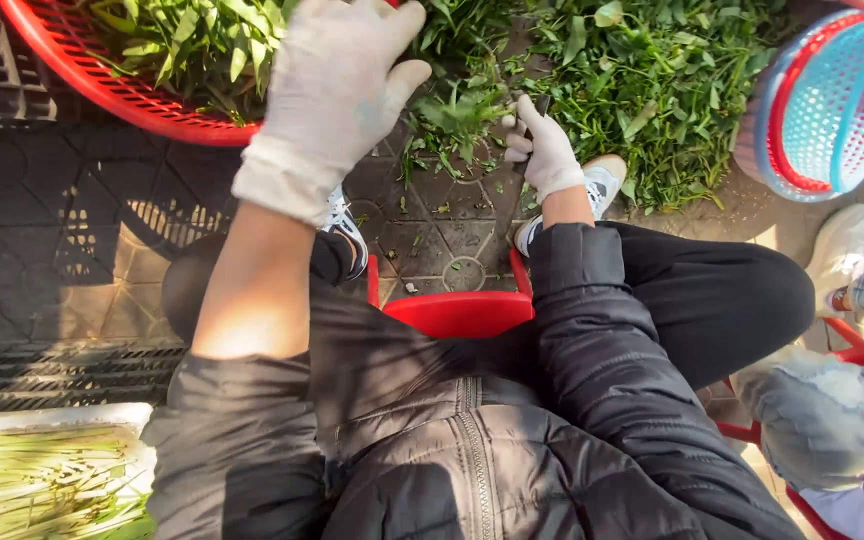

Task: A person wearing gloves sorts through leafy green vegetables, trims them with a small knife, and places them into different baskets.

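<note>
My left hand (337, 85), in a white glove, is lifted over the rim of a red basket (102, 85) full of leafy greens (192, 40). Its fingers are stretched out and hold nothing. My right hand (544, 150), also gloved, is lower down at the edge of a pile of loose greens (642, 80) on the pavement. It is closed around a slim dark tool (518, 190), seemingly a knife, whose thin end points down towards my shoe. I sit on a red stool (457, 312) in a black padded jacket.
A blue basket nested with a red one (832, 100) stands at the upper right. Another person's knee in light jeans (822, 410) and white shoe (840, 250) are at the right. A white tray of green stalks (42, 480) lies at the lower left, beside a floor grate (62, 375).
</note>
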